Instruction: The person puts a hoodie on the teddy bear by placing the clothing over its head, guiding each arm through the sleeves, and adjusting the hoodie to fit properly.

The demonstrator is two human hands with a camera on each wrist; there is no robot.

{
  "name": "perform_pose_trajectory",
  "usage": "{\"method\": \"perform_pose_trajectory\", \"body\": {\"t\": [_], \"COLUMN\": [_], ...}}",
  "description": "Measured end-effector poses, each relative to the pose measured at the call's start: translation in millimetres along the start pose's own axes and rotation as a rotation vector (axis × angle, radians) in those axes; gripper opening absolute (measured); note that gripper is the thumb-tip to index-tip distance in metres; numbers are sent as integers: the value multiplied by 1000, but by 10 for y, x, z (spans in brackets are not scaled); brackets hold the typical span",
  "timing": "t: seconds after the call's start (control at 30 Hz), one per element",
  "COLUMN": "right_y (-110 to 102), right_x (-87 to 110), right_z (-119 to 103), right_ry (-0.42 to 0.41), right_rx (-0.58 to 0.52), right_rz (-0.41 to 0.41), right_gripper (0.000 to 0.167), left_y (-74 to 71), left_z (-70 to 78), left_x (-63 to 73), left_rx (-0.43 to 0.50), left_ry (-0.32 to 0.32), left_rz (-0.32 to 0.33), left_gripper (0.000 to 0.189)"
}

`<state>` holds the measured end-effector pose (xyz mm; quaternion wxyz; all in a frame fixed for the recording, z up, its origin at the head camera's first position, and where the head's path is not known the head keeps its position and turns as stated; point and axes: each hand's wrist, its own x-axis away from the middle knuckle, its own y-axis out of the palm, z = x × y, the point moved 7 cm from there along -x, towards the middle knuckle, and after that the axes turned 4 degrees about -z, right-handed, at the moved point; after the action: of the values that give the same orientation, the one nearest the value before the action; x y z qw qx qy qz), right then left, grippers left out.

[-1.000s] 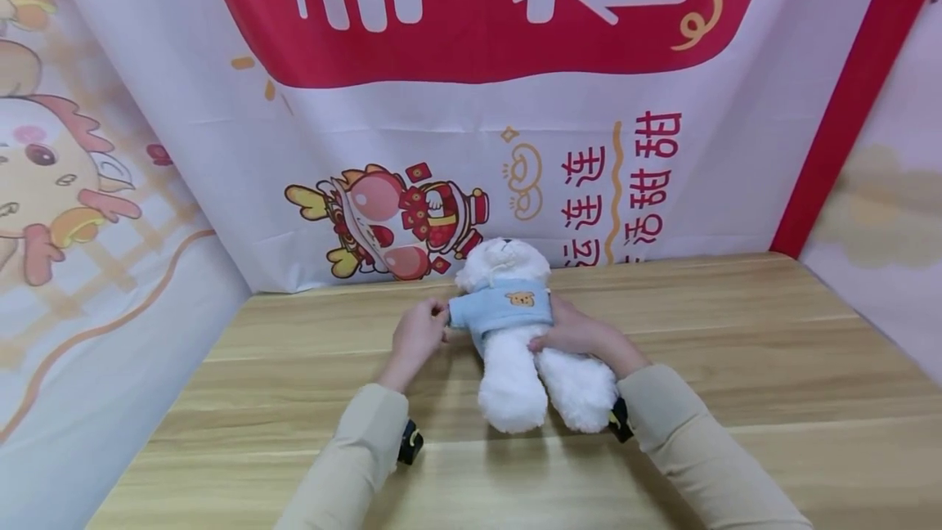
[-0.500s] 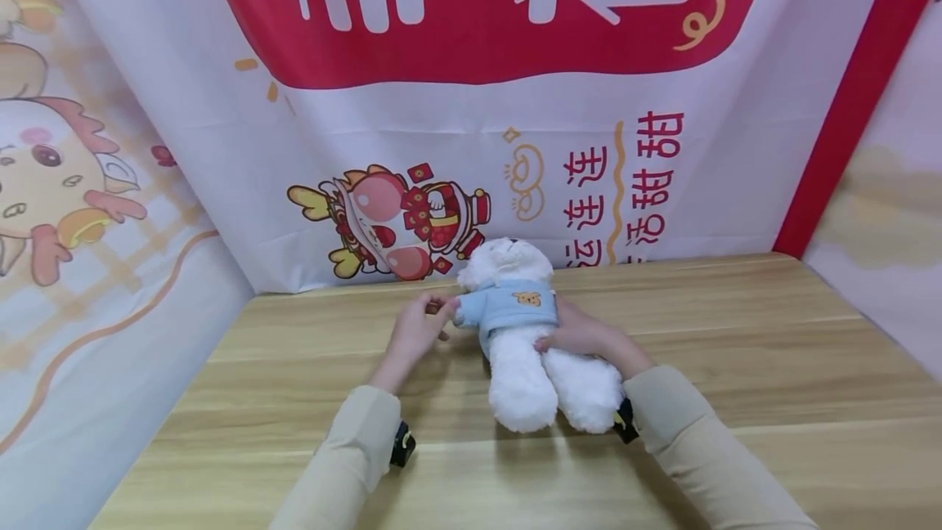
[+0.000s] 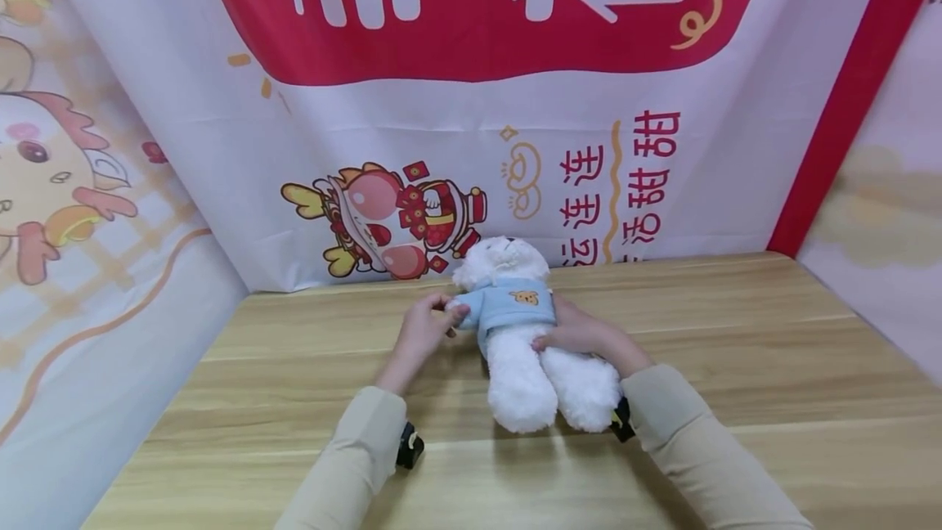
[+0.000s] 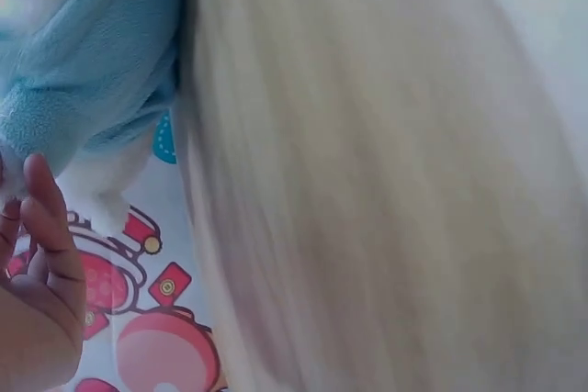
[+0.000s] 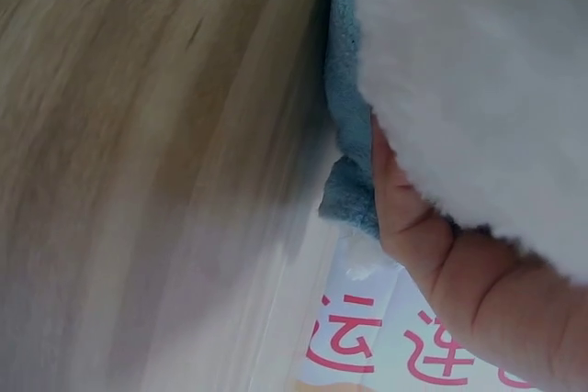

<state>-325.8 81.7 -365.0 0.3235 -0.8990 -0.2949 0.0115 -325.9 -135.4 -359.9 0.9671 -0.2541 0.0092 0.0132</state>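
A white plush toy (image 3: 518,379) in a light blue shirt (image 3: 508,305) with a small brown animal patch leans back at the far side of the table, its head against the backdrop. My left hand (image 3: 421,332) pinches the white paw at the end of the toy's blue sleeve (image 4: 41,121). In the left wrist view, thumb and fingers meet at that cuff, partly cut off by the frame edge. My right hand (image 3: 585,332) grips the toy's other side at the waist, thumb over the front. In the right wrist view, white fur covers part of that hand (image 5: 469,291).
The wooden table (image 3: 294,399) stretches to both sides and in front of the toy. A printed white and red cloth backdrop (image 3: 478,113) rises directly behind it. A second printed cloth (image 3: 96,309) hangs along the left side.
My left fingers have shifted their hold at the sleeve end, and the white paw now shows past the cuff. The toy moved slightly right, then barely back; my right hand keeps its grip.
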Motion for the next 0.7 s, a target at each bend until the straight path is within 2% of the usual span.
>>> {"method": "perform_pose_trajectory", "body": {"t": [0.13,0.27,0.33,0.43,0.57,0.7], "right_y": [3,-2,-8,-16,-7,2], "right_x": [0,14,25,39,42,49], "right_z": [15,15,17,19,2,12], "right_ry": [7,11,28,53,52,67], "right_rx": [-7,-3,6,15,11,-12], "right_rz": [-3,-9,-12,-13,-10,1], "right_gripper": [97,97,98,98,100,106], "left_y": [-46,-56,-62,-90,-106,-68], "left_z": [-82,-141,-153,-161,-176,-190], "left_x": [-36,-48,-56,-80,-117,-125], "left_rx": [84,140,137,82,28,76], "left_ry": [-12,-21,-15,-8,-29,-75], "left_rz": [0,-32,-27,16,65,59], "left_gripper": [28,30,29,27,28,30]}}
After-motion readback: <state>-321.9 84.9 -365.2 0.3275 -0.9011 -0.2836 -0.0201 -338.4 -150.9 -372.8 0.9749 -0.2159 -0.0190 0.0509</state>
